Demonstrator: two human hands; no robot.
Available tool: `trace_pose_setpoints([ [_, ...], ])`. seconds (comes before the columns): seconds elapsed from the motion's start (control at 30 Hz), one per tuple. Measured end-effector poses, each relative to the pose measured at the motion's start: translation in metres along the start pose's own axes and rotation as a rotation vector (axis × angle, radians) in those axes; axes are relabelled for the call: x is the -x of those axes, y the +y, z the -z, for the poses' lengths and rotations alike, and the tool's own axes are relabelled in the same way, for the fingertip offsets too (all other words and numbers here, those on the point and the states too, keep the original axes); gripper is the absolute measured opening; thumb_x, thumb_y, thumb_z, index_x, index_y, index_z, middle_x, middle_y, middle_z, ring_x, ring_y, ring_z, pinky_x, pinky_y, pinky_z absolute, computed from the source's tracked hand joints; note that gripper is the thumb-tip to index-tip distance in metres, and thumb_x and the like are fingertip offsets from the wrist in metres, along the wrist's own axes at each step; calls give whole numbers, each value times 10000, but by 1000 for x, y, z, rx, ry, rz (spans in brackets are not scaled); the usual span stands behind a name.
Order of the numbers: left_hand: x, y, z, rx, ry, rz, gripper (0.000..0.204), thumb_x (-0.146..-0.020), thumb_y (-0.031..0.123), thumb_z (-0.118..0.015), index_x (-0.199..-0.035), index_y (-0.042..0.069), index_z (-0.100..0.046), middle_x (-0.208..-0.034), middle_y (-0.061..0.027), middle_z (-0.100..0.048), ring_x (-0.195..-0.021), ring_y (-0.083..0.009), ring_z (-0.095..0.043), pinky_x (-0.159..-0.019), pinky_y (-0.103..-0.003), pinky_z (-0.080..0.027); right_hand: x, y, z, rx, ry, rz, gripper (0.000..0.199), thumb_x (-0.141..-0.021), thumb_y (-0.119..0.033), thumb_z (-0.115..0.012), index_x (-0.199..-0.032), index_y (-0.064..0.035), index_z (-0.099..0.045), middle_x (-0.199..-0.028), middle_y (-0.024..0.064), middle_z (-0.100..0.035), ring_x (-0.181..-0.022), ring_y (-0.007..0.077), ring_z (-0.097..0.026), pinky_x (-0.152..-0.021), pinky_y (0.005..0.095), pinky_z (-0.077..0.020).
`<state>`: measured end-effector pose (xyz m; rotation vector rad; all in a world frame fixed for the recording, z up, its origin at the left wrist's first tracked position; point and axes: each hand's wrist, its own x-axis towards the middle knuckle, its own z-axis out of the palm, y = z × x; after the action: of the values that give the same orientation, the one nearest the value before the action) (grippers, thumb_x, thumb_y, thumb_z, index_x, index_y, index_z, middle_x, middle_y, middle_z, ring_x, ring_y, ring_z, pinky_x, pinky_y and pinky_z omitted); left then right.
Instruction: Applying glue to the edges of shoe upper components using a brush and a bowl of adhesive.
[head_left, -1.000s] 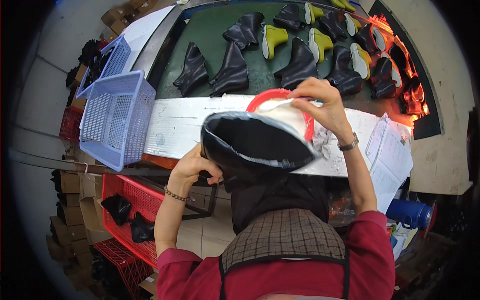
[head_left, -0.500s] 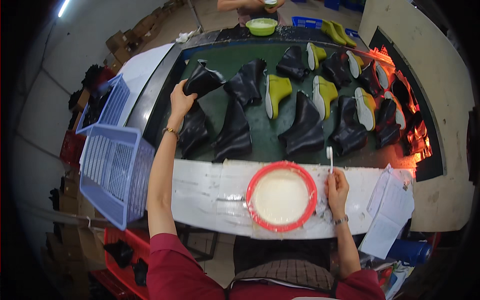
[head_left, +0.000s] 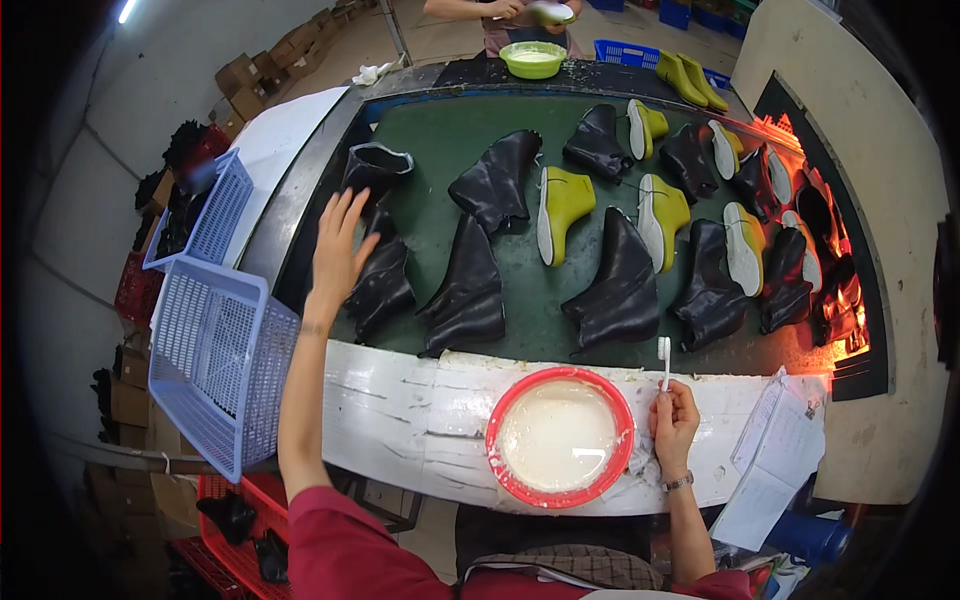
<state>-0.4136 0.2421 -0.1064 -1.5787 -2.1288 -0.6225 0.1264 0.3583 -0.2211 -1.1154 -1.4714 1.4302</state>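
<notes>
My left hand (head_left: 342,245) is over the left edge of the green belt (head_left: 430,130), fingers spread, with nothing in them. Just beyond its fingertips is a black boot upper (head_left: 378,165), its open top showing; another black boot upper (head_left: 384,285) lies beside the hand, partly behind it. With my right hand (head_left: 675,422) I pinch a white toothbrush (head_left: 665,362), bristle end up. To the left of that hand, a red-rimmed basin (head_left: 494,440) holds a creamy white liquid. Several black boot uppers and yellow-green ones with white soles (head_left: 546,215) lie across the belt.
Blue plastic baskets (head_left: 262,350) stand on the left, with a red crate (head_left: 265,500) below. Papers (head_left: 775,450) lie right of my right hand. A red-glowing opening (head_left: 845,310) is at the belt's right end. Across, another person works by a green bowl (head_left: 533,62).
My left hand has let go of the black boot upper, which now rests at the belt's far left, and has drawn back toward me. My right hand still holds the toothbrush.
</notes>
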Motion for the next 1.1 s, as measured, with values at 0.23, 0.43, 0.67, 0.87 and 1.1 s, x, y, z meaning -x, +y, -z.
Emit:
trace_pose_setpoints([
  [0.23,243,73,204,-442,295,305,340,-920,-26,-649,-1260,-21,-640,-1291,-169,-644,-1239,-351,-577,-1079,-447,-426,-5,10,3,76,-12,112,156,-1038,-125,-572,-1149,-20,-606,-771,-39,-562,-563,5,-431,-474,167,-320],
  [0.43,577,51,299,-954,-82,1317,677,-952,292,-659,-1542,122,-372,-1425,-254,-514,-1329,-435,-479,-1093,-505,-393,-3,6,-2,25,-31,129,170,-1025,-130,-606,-1155,-24,-632,-770,-49,-569,-590,4,-450,-506,170,-339],
  [0.67,685,54,273,25,-258,1863,1148,-846,608,-730,-1638,117,-59,-1532,-296,-401,-1323,-438,-494,-1018,-517,-483,0,10,-1,29,-35,147,202,-1012,-130,-629,-1174,-9,-633,-771,-44,-583,-618,7,-473,-537,178,-364],
  [0.87,634,29,252,109,461,2132,587,-807,196,-746,-1323,128,-477,-1164,-191,-581,-984,-378,-590,-514,-311,-553,-1,10,0,43,-7,148,205,-1010,-126,-630,-1178,-8,-634,-776,-40,-588,-640,14,-487,-552,181,-373],
  [1.1,597,87,277,483,1127,1818,246,-886,190,-639,-1102,76,-613,-973,-101,-623,-680,-206,-597,-464,-280,-483,-5,12,10,56,1,183,211,-1006,-111,-632,-1185,1,-630,-782,-35,-593,-653,17,-495,-563,178,-372],
])
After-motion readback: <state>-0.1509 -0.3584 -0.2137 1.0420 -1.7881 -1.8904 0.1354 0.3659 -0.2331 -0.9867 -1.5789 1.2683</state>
